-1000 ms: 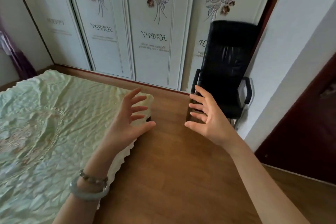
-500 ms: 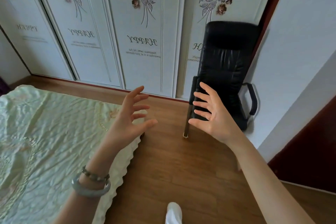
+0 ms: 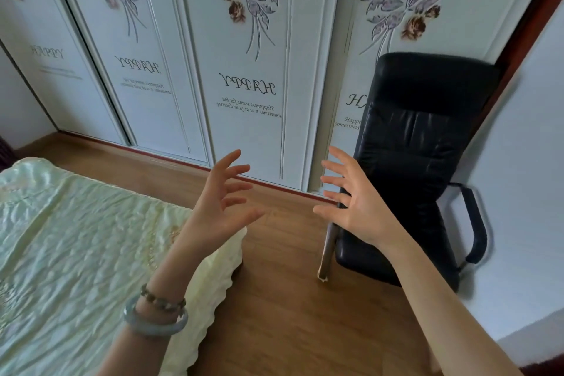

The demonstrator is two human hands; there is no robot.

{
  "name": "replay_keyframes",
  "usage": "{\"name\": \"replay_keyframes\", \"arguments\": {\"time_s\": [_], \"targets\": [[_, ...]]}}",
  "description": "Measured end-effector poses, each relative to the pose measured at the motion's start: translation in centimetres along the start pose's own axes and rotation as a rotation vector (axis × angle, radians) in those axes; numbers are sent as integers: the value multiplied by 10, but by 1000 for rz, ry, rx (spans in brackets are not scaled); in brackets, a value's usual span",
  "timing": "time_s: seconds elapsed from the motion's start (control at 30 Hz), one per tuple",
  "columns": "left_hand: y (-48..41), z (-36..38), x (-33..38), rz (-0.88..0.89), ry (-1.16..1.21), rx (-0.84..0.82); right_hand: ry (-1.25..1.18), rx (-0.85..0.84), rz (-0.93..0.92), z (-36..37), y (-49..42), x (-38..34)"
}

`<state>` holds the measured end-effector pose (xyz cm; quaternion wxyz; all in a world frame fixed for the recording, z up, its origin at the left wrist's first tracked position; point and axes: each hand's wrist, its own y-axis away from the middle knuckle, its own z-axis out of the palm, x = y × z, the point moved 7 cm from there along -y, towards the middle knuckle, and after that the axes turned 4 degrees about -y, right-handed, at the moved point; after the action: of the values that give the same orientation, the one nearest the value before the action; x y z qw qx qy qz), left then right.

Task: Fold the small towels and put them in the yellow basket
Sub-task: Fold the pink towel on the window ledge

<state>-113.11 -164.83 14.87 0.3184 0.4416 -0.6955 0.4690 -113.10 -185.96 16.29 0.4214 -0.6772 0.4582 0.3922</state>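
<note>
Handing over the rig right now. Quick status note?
Left hand: open, fingers spread, empty, raised by the corner of the pale green crinkled bedspread.
Right hand: open, empty, in front of the black leather office chair.
No small towels or yellow basket in view.
Done: no fold or placement to be seen.
Left: find towels, fold each, put in basket.

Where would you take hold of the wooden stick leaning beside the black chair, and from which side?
Likely grip the wooden stick on its bare lower shaft, above its bottom end, coming from the bed side over open floor: it leans steeply, and the black chair crowds its other side.
</note>
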Motion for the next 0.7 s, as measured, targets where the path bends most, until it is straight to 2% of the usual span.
{"name": "replay_keyframes", "arguments": {"time_s": [0.47,0.7], "targets": [[-225,-26,-134,-52,-2,63,-47,-66,-36,-7,-265,90],[-354,-56,-189,-74,-14,86,-70,-106,-48,-6,-418,113]]}}
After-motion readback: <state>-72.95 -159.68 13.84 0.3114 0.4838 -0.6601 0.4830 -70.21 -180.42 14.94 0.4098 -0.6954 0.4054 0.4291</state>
